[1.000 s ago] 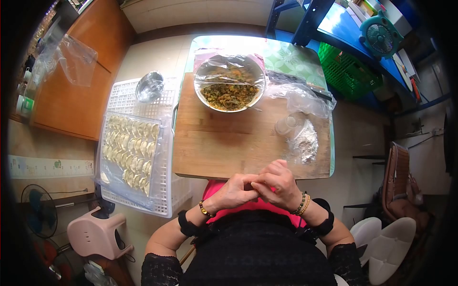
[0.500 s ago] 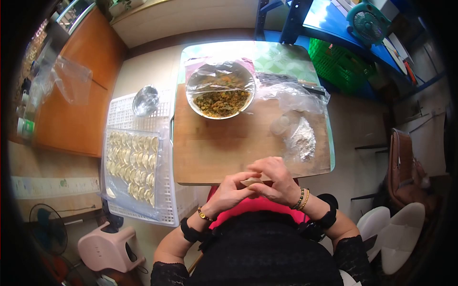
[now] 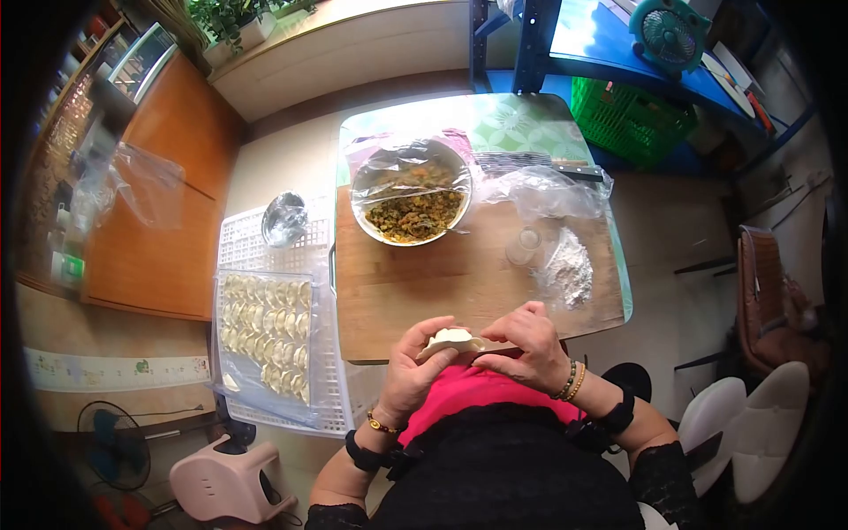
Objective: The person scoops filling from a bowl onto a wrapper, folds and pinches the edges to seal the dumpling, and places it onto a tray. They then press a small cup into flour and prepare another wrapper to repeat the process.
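The dumpling (image 3: 452,341) is up in front of my body, at the near edge of the board (image 3: 424,296). It is pale dough, folded over, with its rim facing up. My left hand (image 3: 412,364) grips it between thumb and fingers. My right hand (image 3: 528,346) is at its other end, fingers bent and thumb below; I can't tell whether those fingertips pinch the dough or only touch it.

Beyond my hands, on the board, is the bowl (image 3: 357,210) of filling (image 3: 415,217), its far part under clear film (image 3: 406,168). To the right of it lie a heap of flour (image 3: 570,269) and, just beside that, a small clear jar (image 3: 523,247). Behind these a crumpled plastic bag (image 3: 541,193) lies by a knife (image 3: 579,171). The board rests on a table (image 3: 517,119) with a green patterned top.

To my left, rows of dumplings (image 3: 265,331) lie on a tray (image 3: 249,396), which sits on a white crate (image 3: 243,237). A metal bowl (image 3: 284,219) stands on the crate past the tray's far edge. Farther out, a pink stool (image 3: 221,481) stands on the floor to my left, and a green basket (image 3: 629,122) is beyond the table's far right corner, below a fan (image 3: 669,37).
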The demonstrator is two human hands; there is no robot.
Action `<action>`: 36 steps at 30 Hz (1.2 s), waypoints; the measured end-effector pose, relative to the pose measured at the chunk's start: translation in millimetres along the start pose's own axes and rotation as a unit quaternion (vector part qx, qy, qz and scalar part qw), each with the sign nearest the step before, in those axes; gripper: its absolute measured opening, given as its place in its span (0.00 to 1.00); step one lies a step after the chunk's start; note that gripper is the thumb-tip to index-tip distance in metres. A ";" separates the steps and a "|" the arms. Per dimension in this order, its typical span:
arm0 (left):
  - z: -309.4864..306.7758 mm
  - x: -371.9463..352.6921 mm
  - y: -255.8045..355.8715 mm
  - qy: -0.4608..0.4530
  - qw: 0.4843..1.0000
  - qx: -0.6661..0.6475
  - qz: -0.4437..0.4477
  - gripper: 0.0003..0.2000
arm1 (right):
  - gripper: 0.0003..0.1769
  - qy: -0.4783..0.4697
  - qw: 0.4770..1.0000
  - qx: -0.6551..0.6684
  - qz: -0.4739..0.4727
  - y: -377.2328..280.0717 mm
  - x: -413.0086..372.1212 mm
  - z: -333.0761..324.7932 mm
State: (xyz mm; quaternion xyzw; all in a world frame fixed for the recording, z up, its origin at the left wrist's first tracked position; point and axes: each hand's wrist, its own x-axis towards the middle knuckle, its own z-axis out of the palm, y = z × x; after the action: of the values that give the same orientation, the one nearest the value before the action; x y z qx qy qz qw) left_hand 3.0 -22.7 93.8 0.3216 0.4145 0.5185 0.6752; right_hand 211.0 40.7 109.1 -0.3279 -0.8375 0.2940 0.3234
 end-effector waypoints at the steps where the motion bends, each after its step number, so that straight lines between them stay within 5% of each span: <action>1: 0.3 0.3 -1.0 0.000 1.000 0.001 0.000 0.20 | 0.16 0.013 1.000 0.003 -0.006 -2.5 2.2 -0.3; 8: 12.6 0.1 -1.9 -0.022 0.999 -0.023 -0.019 0.17 | 0.06 0.046 0.998 -0.006 -0.038 -0.6 -1.7 1.2; 20: 21.5 0.8 1.0 -0.039 0.995 -0.031 -0.087 0.15 | 0.12 0.048 0.999 -0.005 -0.012 -0.7 -5.1 -9.1; 36: 23.5 1.3 -0.8 -0.079 0.993 0.031 -0.087 0.18 | 0.07 0.046 0.997 -0.023 -0.059 3.9 -12.6 -5.3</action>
State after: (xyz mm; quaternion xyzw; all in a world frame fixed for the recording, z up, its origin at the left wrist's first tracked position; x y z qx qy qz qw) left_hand 24.5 -21.8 103.4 0.3449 0.4018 0.4180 0.7382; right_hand 223.5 35.2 105.2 -0.2982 -0.8465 0.2395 0.3705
